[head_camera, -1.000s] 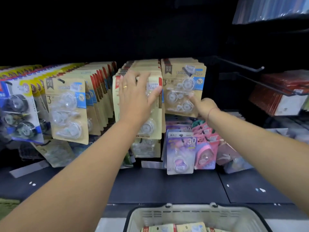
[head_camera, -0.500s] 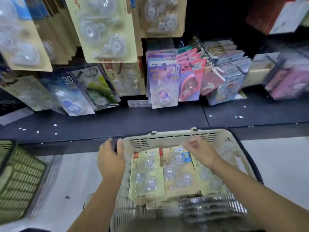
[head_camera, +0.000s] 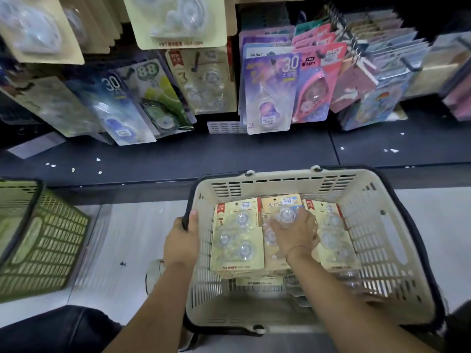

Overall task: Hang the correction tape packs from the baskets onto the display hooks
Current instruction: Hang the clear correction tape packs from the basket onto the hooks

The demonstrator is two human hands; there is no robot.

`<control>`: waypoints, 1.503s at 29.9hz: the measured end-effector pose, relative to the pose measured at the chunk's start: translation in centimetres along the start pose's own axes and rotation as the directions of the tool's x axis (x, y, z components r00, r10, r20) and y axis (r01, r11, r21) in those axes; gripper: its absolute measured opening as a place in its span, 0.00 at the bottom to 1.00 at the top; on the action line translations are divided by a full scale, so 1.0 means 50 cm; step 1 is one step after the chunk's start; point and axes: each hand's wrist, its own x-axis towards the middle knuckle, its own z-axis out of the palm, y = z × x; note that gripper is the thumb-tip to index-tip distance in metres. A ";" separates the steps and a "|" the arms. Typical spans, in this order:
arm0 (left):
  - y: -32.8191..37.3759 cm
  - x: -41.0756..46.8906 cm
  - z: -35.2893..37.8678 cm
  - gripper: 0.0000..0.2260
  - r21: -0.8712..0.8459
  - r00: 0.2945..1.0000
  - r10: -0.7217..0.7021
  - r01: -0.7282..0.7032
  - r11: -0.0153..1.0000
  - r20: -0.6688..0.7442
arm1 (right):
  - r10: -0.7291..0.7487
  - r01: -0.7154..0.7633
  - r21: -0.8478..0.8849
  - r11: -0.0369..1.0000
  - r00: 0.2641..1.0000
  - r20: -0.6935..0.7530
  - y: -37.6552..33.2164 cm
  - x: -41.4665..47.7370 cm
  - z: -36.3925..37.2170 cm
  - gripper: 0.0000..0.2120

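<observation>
right hand (head_camera: 297,235) hides middle pack (head_camera: 276,204); left hand (head_camera: 181,242) grips basket (head_camera: 280,175)

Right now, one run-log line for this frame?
phase: pick from basket | left hand: grips cream basket rim | right hand: on middle correction tape pack, grasp unclear | pack: inside basket

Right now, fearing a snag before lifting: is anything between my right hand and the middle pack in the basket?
Nothing visible: the right hand touches the middle pack directly, inside the cream basket.
</observation>
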 end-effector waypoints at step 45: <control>-0.001 0.006 0.002 0.26 -0.034 1.000 0.014 -0.014 0.999 -0.009 | 0.089 -0.358 0.400 0.844 0.829 0.552 -0.076 -0.095 0.057 0.08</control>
